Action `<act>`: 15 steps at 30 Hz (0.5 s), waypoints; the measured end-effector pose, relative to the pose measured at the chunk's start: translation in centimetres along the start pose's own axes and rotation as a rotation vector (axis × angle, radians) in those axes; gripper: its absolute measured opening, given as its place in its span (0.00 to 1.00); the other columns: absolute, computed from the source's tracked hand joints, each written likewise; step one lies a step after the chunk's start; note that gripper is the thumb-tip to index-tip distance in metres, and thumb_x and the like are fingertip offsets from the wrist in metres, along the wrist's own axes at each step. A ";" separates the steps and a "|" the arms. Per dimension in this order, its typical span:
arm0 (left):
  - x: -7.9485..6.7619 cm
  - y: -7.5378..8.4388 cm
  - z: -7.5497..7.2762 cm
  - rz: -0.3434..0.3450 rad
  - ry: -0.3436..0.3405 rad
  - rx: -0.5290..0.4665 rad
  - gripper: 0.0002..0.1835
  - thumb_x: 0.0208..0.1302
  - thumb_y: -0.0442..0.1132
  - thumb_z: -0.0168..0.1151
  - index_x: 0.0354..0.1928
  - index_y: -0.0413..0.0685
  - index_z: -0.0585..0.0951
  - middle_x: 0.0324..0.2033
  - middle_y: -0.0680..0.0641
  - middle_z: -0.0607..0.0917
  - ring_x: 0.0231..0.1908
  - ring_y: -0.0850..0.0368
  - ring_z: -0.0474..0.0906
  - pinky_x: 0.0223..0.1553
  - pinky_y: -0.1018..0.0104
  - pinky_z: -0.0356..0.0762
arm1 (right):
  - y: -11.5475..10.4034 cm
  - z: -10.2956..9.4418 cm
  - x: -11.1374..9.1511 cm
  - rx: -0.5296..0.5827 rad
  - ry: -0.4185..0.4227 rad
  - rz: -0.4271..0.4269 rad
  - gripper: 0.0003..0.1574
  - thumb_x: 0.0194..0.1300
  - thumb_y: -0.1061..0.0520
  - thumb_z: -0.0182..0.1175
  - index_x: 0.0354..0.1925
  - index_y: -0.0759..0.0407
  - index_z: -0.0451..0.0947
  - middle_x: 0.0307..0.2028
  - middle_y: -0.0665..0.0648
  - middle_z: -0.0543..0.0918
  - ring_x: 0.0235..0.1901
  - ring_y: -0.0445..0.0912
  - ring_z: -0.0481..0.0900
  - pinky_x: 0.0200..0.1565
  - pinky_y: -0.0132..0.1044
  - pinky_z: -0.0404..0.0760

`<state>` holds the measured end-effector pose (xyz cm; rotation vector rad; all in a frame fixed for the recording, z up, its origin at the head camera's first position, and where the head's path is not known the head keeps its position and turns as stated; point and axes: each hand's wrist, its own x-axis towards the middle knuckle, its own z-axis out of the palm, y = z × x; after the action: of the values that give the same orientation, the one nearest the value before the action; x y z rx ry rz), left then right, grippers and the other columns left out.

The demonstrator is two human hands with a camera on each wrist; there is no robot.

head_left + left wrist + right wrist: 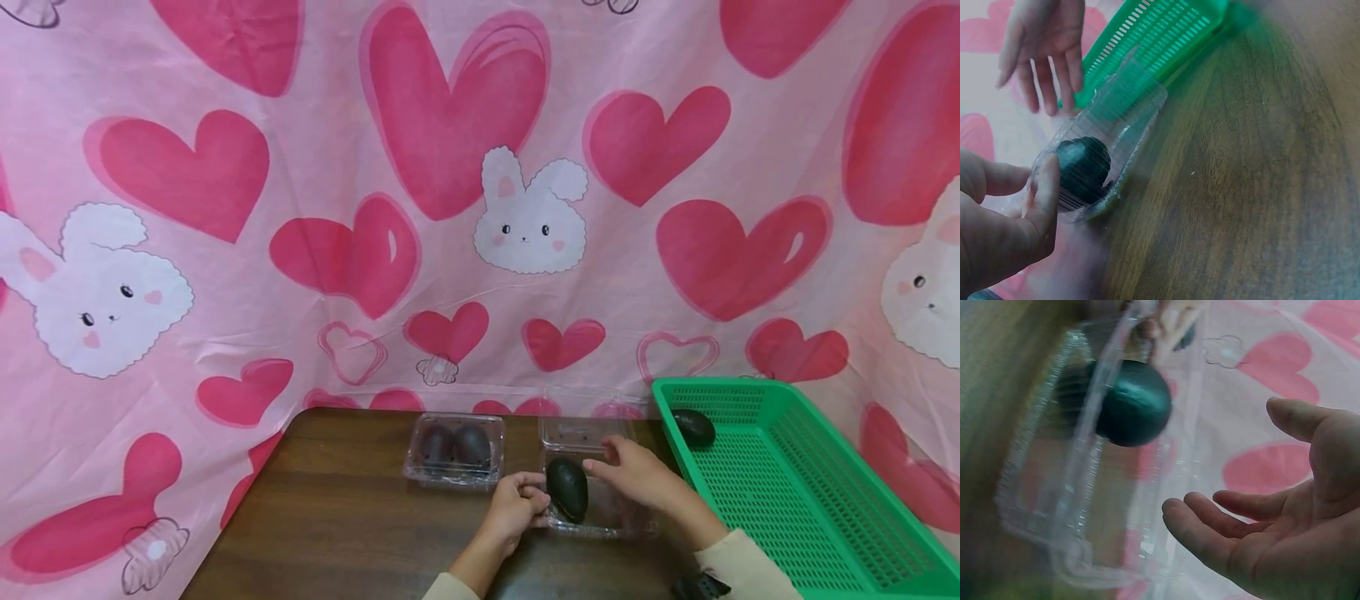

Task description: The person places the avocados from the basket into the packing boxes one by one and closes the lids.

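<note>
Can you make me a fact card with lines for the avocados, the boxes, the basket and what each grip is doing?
Place: wooden table, heart-and-bunny cloth behind
Avocados seen: four
Open box: open clear clamshell, one avocado at its left end
Closed box: closed clear clamshell, two avocados inside
Basket: green plastic basket on the right, one avocado near its far left corner
Left grip: pinches the open clamshell's left edge
Right grip: holds nothing, beside the open clamshell's avocado

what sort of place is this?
Likely a makeshift tabletop packing spot, location unclear: wood-grain table against heart-and-rabbit cloth, with clear plastic boxes, dark avocado-like fruit and a green basket.
</note>
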<state>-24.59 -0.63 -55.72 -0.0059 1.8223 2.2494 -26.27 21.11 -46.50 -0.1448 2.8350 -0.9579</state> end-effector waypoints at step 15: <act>0.2 -0.3 -0.1 0.004 -0.015 0.004 0.17 0.65 0.19 0.59 0.55 0.25 0.76 0.29 0.50 0.76 0.28 0.58 0.76 0.26 0.72 0.83 | 0.0 -3.8 -1.1 0.058 0.098 -0.167 0.46 0.69 0.42 0.67 0.70 0.71 0.65 0.62 0.74 0.77 0.57 0.66 0.81 0.50 0.55 0.88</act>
<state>-24.70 -0.62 -56.01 0.0150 1.8209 2.2423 -25.79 23.52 -43.42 -0.3425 2.9175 -1.1090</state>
